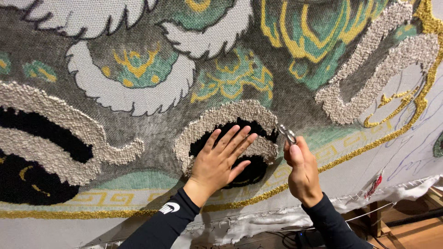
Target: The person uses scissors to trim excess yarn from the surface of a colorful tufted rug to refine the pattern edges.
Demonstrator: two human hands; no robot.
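Left hand (221, 159) flat on the big rug cloth (138, 133), fingers spread a little apart, palm pressed down on a black fuzzy patch (251, 170). Holding nothing, just touching. Four fingers pointing up and to the right, thumb out to the side, lower right.

Right hand (300, 170) curled up tight, fingers together, pinched on small metal scissors (287, 133). Scissors sticking out of the top of the fist, just beside the right edge of the black patch, close to the cream loopy band (226, 115) around it. Long way of the scissors running up and a bit to the left, tips toward the cloth. Hard to tell if the blades are open or closed.

Two hands, both in black sleeves (170, 221). One pair of scissors. One big cloth, stretched up like a wall, with green, gold, white and grey shapes. Three black fuzzy spots in all: one under the left hand, two more (41, 133) far off on the left side. One long gold line (258, 193) along the bottom, under both hands. Wooden frame (410, 216) at the lower right.
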